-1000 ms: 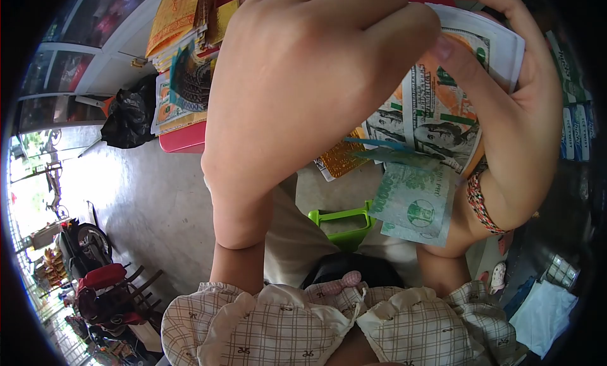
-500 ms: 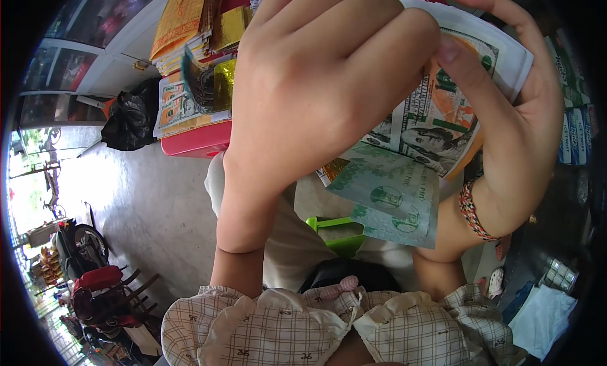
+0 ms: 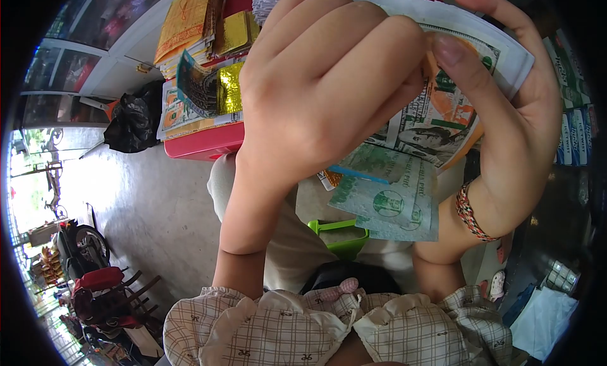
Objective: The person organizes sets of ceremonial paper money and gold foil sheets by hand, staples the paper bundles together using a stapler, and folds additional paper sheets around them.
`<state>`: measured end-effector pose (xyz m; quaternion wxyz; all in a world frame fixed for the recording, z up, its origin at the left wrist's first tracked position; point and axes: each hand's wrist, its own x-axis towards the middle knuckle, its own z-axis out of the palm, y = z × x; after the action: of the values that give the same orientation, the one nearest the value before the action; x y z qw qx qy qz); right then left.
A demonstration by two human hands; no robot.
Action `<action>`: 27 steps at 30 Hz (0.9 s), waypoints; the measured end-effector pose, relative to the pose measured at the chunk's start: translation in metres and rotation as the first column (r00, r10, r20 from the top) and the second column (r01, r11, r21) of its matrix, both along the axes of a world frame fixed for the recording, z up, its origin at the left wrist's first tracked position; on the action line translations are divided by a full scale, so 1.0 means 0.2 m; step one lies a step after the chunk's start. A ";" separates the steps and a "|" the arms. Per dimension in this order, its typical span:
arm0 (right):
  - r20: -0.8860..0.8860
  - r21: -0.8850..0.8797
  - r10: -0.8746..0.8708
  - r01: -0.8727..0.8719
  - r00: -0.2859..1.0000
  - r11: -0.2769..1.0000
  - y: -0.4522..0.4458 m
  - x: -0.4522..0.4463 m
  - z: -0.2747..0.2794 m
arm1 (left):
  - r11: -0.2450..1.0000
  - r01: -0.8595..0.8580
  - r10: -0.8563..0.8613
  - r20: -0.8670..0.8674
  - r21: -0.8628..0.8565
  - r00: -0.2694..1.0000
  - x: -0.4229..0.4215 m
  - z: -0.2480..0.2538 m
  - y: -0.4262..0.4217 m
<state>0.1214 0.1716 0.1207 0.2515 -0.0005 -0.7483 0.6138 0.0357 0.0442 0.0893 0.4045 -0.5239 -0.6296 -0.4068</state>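
Note:
My left hand [image 3: 322,94] is closed, knuckles up, its curled fingers pinching at the near-left side of a stack of joss paper [image 3: 436,132]. The fingertips are partly hidden. My right hand [image 3: 521,129], with a braided bracelet on its wrist, grips the stack from the right, thumb pressed on top and fingers behind. The sheets are printed like dollar notes in black, green and orange, over white paper. Pale green printed notes [image 3: 395,198] hang below the stack towards my lap, with a blue edge showing among them.
On a red table [image 3: 205,145] at the left lie orange paper packets [image 3: 186,31], gold paper [image 3: 231,88] and more printed notes. A black plastic bag [image 3: 131,122] sits beside it. A green plastic object [image 3: 344,238] is between my legs. A motorbike [image 3: 95,284] stands far left.
My left hand has shifted slightly and its index knuckle has drawn back left. A blue edge now shows among the hanging green notes, which sit a little differently. The right hand keeps its grip.

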 end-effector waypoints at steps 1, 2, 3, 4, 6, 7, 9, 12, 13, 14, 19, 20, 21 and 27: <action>0.000 -0.003 0.000 0.000 1.000 1.000 -0.01 0.00 0.00 | 1.000 -0.011 0.011 0.002 0.011 1.000 0.01 0.00 0.00; 0.000 -0.005 -0.001 0.001 1.000 1.000 -0.01 0.00 0.00 | 1.000 -0.010 0.010 0.001 0.011 1.000 0.02 0.00 0.00; 0.000 -0.008 -0.001 0.001 1.000 1.000 0.03 0.04 0.00 | 0.999 -0.048 0.047 0.084 0.005 0.995 0.05 0.01 0.00; 0.000 -0.010 0.000 0.000 1.000 1.000 0.05 0.03 -0.01 | 0.996 -0.087 0.086 0.166 -0.003 0.982 0.06 0.01 0.00; -0.001 -0.014 0.000 0.000 1.000 1.000 0.05 0.04 -0.01 | 0.996 -0.017 0.002 0.164 0.089 0.986 0.07 0.01 0.02; -0.001 -0.016 -0.001 0.001 1.000 1.000 0.07 0.04 0.00 | 0.982 0.052 -0.081 0.155 0.181 0.985 0.08 0.01 0.03; -0.002 -0.020 0.000 0.000 1.000 1.000 0.07 0.05 0.00 | 0.981 0.070 -0.112 0.231 0.182 0.967 0.09 0.01 0.03; -0.002 -0.027 -0.001 0.001 1.000 1.000 -0.05 -0.01 0.02 | 0.996 0.005 -0.034 0.332 0.088 0.943 0.08 0.01 0.00; -0.002 -0.029 -0.001 0.001 1.000 1.000 -0.03 0.00 0.01 | 0.997 -0.078 0.077 0.347 -0.010 0.935 0.08 0.01 -0.01; -0.001 -0.031 -0.002 0.002 1.000 1.000 -0.04 0.00 0.02 | 0.997 -0.077 0.076 0.348 -0.011 0.935 0.10 0.03 0.00; -0.001 -0.041 0.000 0.000 1.000 0.999 0.05 0.06 0.02 | 0.963 -0.242 0.267 0.288 -0.119 0.920 0.15 0.07 0.01; -0.002 -0.043 0.001 -0.001 1.000 0.999 0.07 0.08 0.02 | 0.957 -0.249 0.279 0.244 -0.147 0.929 0.15 0.08 0.01; -0.002 -0.046 0.002 -0.002 1.000 0.999 0.07 0.07 0.01 | 0.951 -0.257 0.290 0.198 -0.174 0.936 0.14 0.07 0.00; -0.001 -0.059 0.006 -0.006 1.000 0.998 0.06 0.04 0.02 | 0.955 -0.205 0.194 -0.073 -0.216 0.978 0.01 0.05 -0.03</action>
<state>0.1288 0.1834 0.1250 0.2497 -0.0053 -0.7296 0.6366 0.0378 0.0388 0.0995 0.3981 -0.5097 -0.7104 -0.2774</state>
